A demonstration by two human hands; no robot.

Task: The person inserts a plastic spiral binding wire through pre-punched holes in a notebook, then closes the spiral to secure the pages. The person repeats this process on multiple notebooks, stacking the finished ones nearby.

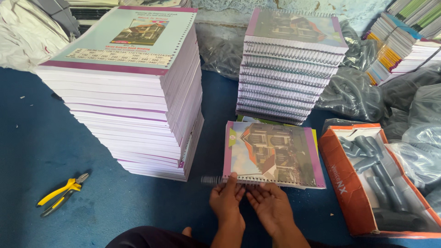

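Observation:
A notebook [273, 154] with a house picture and purple border lies flat on the blue floor in front of me. A wire spiral coil [212, 180] runs along its near edge and sticks out past its left corner. My left hand [226, 200] pinches the coil at that near edge, fingers closed on it. My right hand [271, 206] lies just beside it, palm up, fingertips touching the same edge near the coil.
A tall stack of unbound punched books [133, 87] stands at left, a stack of spiral-bound notebooks [289, 64] behind. An orange box [349, 183] of coil rolls sits at right, bags of coils [353, 92] beyond. Yellow-handled pliers [62, 193] lie far left.

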